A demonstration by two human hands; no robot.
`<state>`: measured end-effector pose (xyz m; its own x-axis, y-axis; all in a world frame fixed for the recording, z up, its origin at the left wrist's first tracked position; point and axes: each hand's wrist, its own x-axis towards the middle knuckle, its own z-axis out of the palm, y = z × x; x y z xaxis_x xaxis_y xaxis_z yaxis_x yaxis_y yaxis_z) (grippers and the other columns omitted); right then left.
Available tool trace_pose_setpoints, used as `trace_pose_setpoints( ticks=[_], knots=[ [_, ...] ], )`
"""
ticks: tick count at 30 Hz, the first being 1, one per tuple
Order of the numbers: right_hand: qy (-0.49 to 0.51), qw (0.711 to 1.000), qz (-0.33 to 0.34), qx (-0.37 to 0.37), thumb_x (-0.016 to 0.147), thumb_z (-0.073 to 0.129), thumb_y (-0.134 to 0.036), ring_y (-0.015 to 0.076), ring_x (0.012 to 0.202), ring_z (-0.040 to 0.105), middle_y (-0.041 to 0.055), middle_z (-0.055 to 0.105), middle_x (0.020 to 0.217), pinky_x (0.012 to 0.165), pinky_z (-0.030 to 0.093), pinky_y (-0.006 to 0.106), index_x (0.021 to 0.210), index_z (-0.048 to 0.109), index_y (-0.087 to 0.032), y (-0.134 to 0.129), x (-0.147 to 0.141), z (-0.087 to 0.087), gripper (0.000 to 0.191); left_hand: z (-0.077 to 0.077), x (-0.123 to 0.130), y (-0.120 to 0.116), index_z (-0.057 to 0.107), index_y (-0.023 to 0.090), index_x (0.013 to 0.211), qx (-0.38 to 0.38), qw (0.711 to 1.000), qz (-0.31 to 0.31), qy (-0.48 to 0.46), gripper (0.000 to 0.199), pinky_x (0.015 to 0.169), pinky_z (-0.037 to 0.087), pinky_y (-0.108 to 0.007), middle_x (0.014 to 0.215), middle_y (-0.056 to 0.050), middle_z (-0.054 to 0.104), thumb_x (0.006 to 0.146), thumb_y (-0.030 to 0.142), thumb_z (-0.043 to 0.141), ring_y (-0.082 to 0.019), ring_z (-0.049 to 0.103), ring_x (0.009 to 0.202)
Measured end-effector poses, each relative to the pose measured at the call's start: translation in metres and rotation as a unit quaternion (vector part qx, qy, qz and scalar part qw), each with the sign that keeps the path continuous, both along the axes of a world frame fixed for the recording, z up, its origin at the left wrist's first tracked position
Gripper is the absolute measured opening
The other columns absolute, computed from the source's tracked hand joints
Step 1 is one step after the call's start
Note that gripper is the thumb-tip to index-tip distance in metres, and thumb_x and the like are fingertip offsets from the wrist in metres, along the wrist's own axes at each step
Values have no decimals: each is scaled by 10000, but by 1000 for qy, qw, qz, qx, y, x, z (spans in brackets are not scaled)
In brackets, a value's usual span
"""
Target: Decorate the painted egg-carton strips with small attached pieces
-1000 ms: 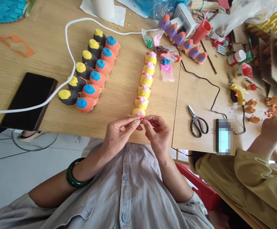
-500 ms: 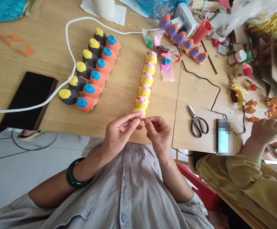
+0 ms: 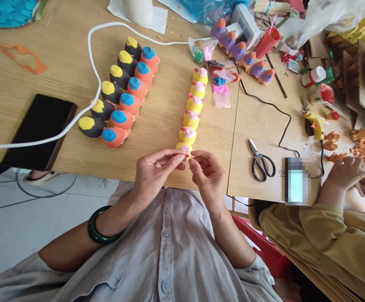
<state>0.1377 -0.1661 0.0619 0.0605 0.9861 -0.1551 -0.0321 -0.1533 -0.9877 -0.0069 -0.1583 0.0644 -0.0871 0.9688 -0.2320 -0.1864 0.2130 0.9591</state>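
A row of yellow bumps (image 3: 191, 120), like a painted egg-carton strip, runs away from me over the table. Its bumps carry pink tops, and the farther ones also have small red side pieces. My left hand (image 3: 157, 167) is closed in a pinch at the near end, with a small red clay piece (image 3: 186, 155) at its fingertips. Just to the right, my right hand (image 3: 210, 174) has curled fingers, its thumb and index tips slightly apart beside the nearest bump. Nothing shows between them.
Left are a black-and-yellow row (image 3: 111, 88), an orange-and-blue row (image 3: 132, 100), a phone (image 3: 37, 134) and a white cable (image 3: 91, 63). Clay packets (image 3: 221, 90) lie behind; scissors (image 3: 259, 161) and a glue gun (image 3: 314, 123) lie right. A co-worker's hand (image 3: 342, 176) is far right.
My right fingertips have drawn slightly apart from the left ones, and their tips have parted. The red piece now shows at my left fingertips, and more of the nearest pink top is visible.
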Motion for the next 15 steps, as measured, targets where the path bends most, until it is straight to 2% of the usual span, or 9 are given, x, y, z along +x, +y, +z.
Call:
trace_pose_setpoints(
  ticks=[4,10,12,15],
  knots=[
    [10,1000,1,-5,892,788,-474,91,623,583,4,719,854,507,447,233,1020,718,-231,-1,-2,-2,284,-3,1,1,833,200,904,-22,999,8,-29,220,703,620,-273,813,-19,806,811,398,860,-137,716,657],
    [22,1000,-12,-5,890,785,-476,83,560,561,-2,718,809,482,460,232,946,702,-222,0,-5,0,273,-3,4,-3,826,192,902,-19,999,-11,-28,219,689,620,-270,756,-16,784,832,398,849,-153,736,673],
    [7,1000,-20,2,901,774,-437,94,609,601,3,723,819,513,482,233,916,699,-221,2,-3,1,229,0,4,-4,828,194,949,-8,1000,-14,-22,223,701,632,-268,825,-25,808,856,396,832,-147,742,683],
    [-15,1000,-17,19,911,760,-356,100,655,635,0,726,806,569,511,235,891,702,-219,3,-1,3,150,5,4,-4,826,199,1001,26,1000,-9,-2,214,760,652,-264,1038,-46,837,878,373,817,-137,765,742]
  ],
)
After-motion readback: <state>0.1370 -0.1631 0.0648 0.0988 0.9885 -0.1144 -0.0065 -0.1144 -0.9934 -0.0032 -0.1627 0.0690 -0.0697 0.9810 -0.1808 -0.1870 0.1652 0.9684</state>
